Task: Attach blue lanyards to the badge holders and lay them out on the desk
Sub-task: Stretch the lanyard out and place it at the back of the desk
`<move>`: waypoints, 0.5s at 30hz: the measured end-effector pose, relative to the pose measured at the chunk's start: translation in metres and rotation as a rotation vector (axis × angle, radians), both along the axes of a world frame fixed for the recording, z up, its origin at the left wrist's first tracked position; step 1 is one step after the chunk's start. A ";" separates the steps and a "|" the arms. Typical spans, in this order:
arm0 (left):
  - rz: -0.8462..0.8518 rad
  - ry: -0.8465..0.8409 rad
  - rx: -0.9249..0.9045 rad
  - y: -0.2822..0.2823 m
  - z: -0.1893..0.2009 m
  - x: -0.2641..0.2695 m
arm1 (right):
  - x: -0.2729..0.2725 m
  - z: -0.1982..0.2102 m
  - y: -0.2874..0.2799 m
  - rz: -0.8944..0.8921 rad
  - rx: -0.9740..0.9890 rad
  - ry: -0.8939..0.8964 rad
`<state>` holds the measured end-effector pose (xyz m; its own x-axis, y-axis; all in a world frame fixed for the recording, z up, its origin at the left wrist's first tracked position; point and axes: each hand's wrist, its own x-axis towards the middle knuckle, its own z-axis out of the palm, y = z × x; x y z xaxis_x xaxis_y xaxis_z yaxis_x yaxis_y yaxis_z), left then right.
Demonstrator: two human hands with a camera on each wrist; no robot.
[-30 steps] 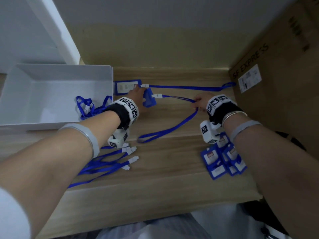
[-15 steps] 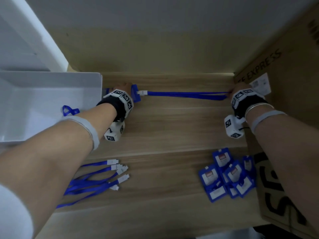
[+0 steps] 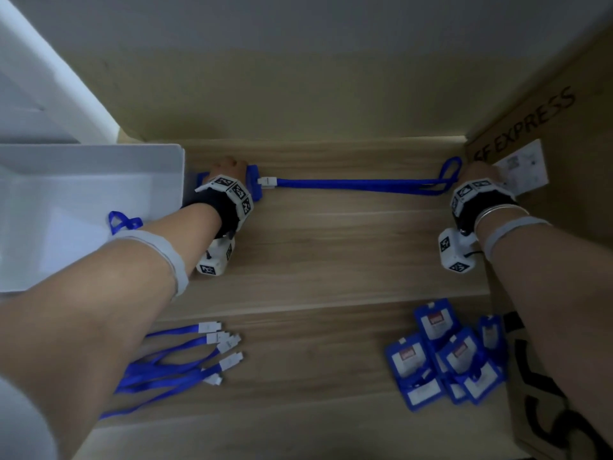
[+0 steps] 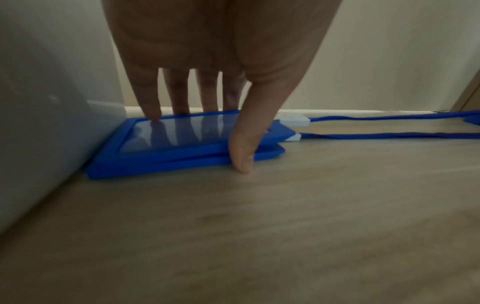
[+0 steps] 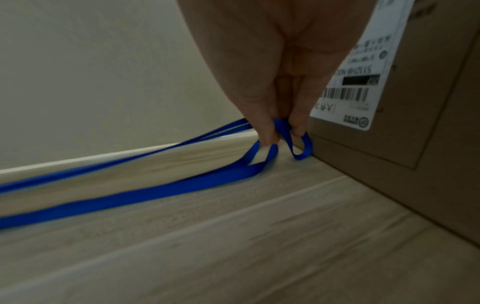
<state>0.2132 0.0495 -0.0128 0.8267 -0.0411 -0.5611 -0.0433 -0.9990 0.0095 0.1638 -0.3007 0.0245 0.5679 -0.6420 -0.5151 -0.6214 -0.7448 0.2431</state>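
Note:
Two blue badge holders lie stacked at the far edge of the desk, against the white tray; the top holder [image 4: 182, 131] sits on the lower holder [image 4: 168, 164]. My left hand [image 4: 207, 135] presses straight fingers on the top holder's clear window, thumb at its near edge; in the head view it [image 3: 227, 169] covers most of the stack [image 3: 254, 185]. Blue lanyards [image 3: 358, 184] run taut from white clips to the right. My right hand [image 5: 283, 133] pinches the lanyard loop ends [image 5: 298, 148] beside the cardboard box.
A white tray [image 3: 99, 180] stands at the left, a blue loop hanging over its rim. A cardboard box [image 3: 547, 134] walls off the right. Several loose lanyards [image 3: 172, 363] lie near left, a pile of badge holders [image 3: 444, 356] near right. The wall closes the back.
My left hand carried the second holder back onto the first by the tray. My right hand drew the lanyard out rightward to the box. Little moved in the last half second.

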 end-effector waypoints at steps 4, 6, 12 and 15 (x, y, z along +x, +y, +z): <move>0.031 0.016 -0.030 0.004 -0.003 0.002 | -0.007 0.001 0.009 0.049 -0.101 0.100; 0.042 0.021 -0.042 0.007 -0.004 0.002 | -0.008 -0.001 0.006 0.134 -0.110 0.167; 0.013 0.039 -0.034 0.008 -0.002 -0.002 | -0.006 -0.001 0.006 0.259 -0.100 0.225; 0.011 0.049 -0.021 0.007 -0.001 -0.004 | -0.012 0.004 0.012 0.233 -0.146 0.317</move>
<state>0.2094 0.0562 -0.0142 0.7987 -0.0449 -0.6001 -0.0316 -0.9990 0.0327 0.1519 -0.2889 0.0288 0.5345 -0.5944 -0.6008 -0.3176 -0.8001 0.5089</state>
